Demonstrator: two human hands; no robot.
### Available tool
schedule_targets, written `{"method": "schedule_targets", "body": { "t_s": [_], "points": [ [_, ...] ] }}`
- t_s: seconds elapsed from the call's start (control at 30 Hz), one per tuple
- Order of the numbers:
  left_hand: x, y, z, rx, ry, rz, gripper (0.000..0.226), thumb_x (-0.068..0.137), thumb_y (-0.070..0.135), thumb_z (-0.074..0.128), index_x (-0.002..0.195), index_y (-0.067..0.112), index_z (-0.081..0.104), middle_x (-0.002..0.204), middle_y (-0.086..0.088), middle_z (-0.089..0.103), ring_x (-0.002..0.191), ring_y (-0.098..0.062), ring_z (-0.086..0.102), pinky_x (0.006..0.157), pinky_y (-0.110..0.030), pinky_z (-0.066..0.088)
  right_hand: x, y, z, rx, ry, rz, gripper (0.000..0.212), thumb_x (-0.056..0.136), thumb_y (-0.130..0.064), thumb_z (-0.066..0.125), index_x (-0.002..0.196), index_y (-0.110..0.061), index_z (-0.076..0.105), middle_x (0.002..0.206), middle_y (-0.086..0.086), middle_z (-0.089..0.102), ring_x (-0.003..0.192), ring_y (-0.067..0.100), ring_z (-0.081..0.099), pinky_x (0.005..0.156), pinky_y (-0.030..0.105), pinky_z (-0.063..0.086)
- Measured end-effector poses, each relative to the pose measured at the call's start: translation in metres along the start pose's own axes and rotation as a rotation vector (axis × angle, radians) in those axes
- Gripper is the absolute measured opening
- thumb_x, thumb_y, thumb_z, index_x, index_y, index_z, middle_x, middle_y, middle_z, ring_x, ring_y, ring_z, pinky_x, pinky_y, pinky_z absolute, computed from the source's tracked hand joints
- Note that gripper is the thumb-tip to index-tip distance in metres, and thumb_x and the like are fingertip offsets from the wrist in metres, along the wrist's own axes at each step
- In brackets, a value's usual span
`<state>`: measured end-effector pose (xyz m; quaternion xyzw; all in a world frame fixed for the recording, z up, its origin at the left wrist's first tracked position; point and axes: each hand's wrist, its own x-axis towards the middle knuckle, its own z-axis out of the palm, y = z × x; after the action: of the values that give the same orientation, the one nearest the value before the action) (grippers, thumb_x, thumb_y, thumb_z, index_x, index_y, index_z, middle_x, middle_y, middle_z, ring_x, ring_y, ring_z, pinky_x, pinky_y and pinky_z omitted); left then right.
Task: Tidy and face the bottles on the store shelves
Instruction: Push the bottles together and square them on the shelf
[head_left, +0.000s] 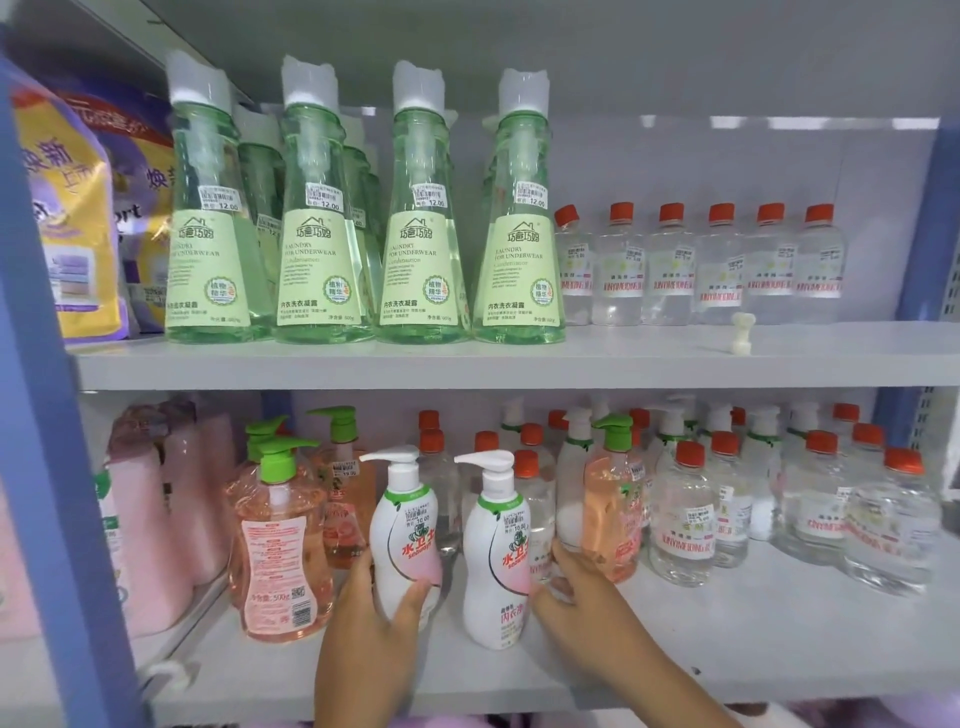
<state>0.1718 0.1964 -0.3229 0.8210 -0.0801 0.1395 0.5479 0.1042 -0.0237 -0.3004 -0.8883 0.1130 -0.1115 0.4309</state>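
White, glossy plastic with a pinched waist and a pink lower panel: two pump bottles of this make stand near the front edge of the lower shelf (727, 644), a flat grey board. The left hand (374, 623) comes up from below that edge and grips the left white pump bottle (404, 530) low on its body, thumb across the front and fingers curled round the far side. The right white pump bottle (496, 551) stands just beside it, upright, label forward. The right hand (571, 582) reaches in behind that bottle with its fingers curled towards a clear bottle (540, 519) and the orange pump bottle (610, 499); whether it actually clasps either one is hard to tell, since the fingertips are hidden.

Towards the left end of the same shelf stands a translucent peach pump bottle (283, 540) with a green pump, its back label turned outward. Matte pink bottles (150, 519) crowd the left corner. On the right half stand clear, ribbed bottles with red caps (883, 519), in loose rows.

On the upper shelf (363, 364), four tall, conical green bottles (421, 218) of see-through plastic line the front edge, their pump heads wrapped in white. Small clear red-capped bottles (670, 265) form a row against the back wall, and soft printed refill pouches (78, 208) lean at the left end.
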Motion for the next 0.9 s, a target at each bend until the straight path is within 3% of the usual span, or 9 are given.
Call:
{"method": "schedule_targets", "body": {
  "t_s": [0.17,0.3,0.37,0.47,0.53,0.6,0.63,0.77,0.9],
  "points": [
    [0.005,-0.005,0.005,-0.002,0.045,-0.004,0.058,0.087,0.036,0.075,0.139,0.03,0.049,0.125,0.001,0.065,0.11,-0.023,0.06,0.089,-0.039,0.046,-0.01,-0.005,0.014,0.12,0.03,-0.016,0.103,0.07,-0.055,0.067,0.158,-0.033,0.021,0.151,-0.016,0.028,0.137,0.003,0.038,0.121,0.034,0.031],
    [0.014,-0.004,0.01,-0.022,0.071,-0.001,0.062,0.085,0.033,0.078,0.139,0.025,0.049,0.129,-0.006,0.063,0.116,-0.029,0.06,0.098,-0.046,0.048,-0.019,-0.017,0.038,0.072,0.209,-0.125,0.093,0.064,-0.061,0.079,0.139,-0.044,0.027,0.134,-0.021,0.029,0.125,-0.002,0.04,0.105,0.018,0.036],
    [0.014,-0.001,0.01,0.003,0.075,-0.002,0.066,0.085,0.032,0.079,0.141,0.022,0.047,0.135,-0.01,0.059,0.123,-0.031,0.056,0.103,-0.051,0.047,-0.014,-0.019,0.048,0.1,0.232,-0.109,0.089,0.06,-0.064,0.077,0.136,-0.042,0.036,0.128,-0.022,0.035,0.123,0.002,0.049,0.104,0.023,0.044],
    [0.001,-0.003,0.014,0.063,0.31,0.208,0.056,0.083,0.031,0.078,0.129,0.009,0.055,0.135,-0.017,0.054,0.133,-0.046,0.047,0.104,-0.059,0.045,-0.013,-0.017,0.054,0.06,0.262,-0.143,0.093,0.058,-0.072,0.068,0.14,-0.039,0.04,0.126,-0.021,0.038,0.12,0.002,0.053,0.101,0.026,0.048],
    [-0.027,0.011,0.016,-0.021,0.39,0.363,0.044,0.077,0.042,0.068,0.111,0.014,0.063,0.115,-0.008,0.061,0.116,-0.044,0.058,0.097,-0.043,0.049,-0.016,-0.021,0.061,0.014,0.274,-0.164,0.091,0.064,-0.073,0.061,0.143,-0.037,0.037,0.127,-0.017,0.037,0.118,0.003,0.053,0.097,0.023,0.047],
    [-0.042,0.029,0.023,-0.153,0.258,0.365,0.048,0.07,0.051,0.069,0.112,0.03,0.06,0.109,0.007,0.06,0.104,-0.019,0.063,0.086,-0.016,0.049,-0.013,-0.031,0.073,-0.013,0.28,-0.207,0.08,0.078,-0.061,0.061,0.148,-0.035,0.033,0.129,-0.013,0.037,0.117,0.002,0.053,0.096,0.015,0.044],
    [-0.039,0.029,0.029,-0.176,0.219,0.327,0.057,0.069,0.05,0.076,0.119,0.031,0.058,0.112,0.01,0.059,0.105,-0.011,0.061,0.086,-0.016,0.049,-0.011,-0.035,0.08,-0.024,0.265,-0.231,0.073,0.084,-0.052,0.062,0.149,-0.036,0.031,0.129,-0.012,0.038,0.118,0.001,0.052,0.096,0.01,0.039],
    [-0.011,0.022,0.022,-0.043,0.231,0.201,0.077,0.072,0.036,0.088,0.136,0.031,0.045,0.126,0.002,0.053,0.118,-0.031,0.059,0.093,-0.051,0.053,-0.011,-0.032,0.068,-0.054,0.093,-0.336,0.052,0.086,-0.04,0.055,0.136,-0.046,0.046,0.13,-0.019,0.041,0.116,-0.003,0.05,0.099,0.013,0.041],
    [0.004,0.001,0.011,0.219,0.321,0.205,0.084,0.064,0.028,0.094,0.136,0.016,0.053,0.141,-0.019,0.051,0.131,-0.048,0.045,0.103,-0.064,0.043,-0.029,-0.002,0.001,0.074,0.409,-0.298,0.029,0.09,-0.022,0.071,0.105,-0.044,0.061,0.113,-0.022,0.052,0.099,-0.004,0.056,0.084,0.014,0.05]
  ]
}}
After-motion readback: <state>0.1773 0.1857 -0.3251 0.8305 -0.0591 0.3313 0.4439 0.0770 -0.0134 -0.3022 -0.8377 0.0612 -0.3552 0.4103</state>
